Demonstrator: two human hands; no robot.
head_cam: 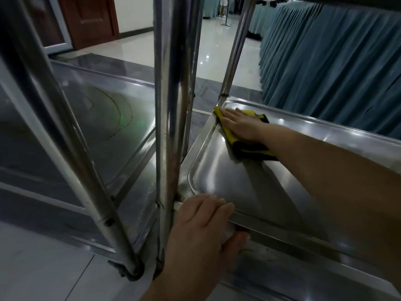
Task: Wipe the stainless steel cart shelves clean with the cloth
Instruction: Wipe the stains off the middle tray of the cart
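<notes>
Far left: a neighbouring steel cart (104, 118), its shelf bare, slanted tubular legs in front of it. A brown door (91, 18) sits behind, top left.

Centre: vertical steel posts (169, 105), where the two carts stand just beside each other.

Bottom centre: left hand (201, 231) grips the near rim of the shelf (238, 185) just beside the corner post. Fingers are curled over the top of the rim, thumb tucked under it.

Right of centre: yellow cloth (249, 149) with a black edge lies flat on the shelf, in the far-left corner, touching the raised rim. Right hand (240, 124) lies palm-down on the cloth, fingers straight and together, pressing and not pinching. The forearm crosses the shelf from the right.

Below: lower shelf (282, 279), partly visible under the rim.

Far right: blue pleated curtains (325, 61) run along the glossy tiled floor (217, 51).
</notes>
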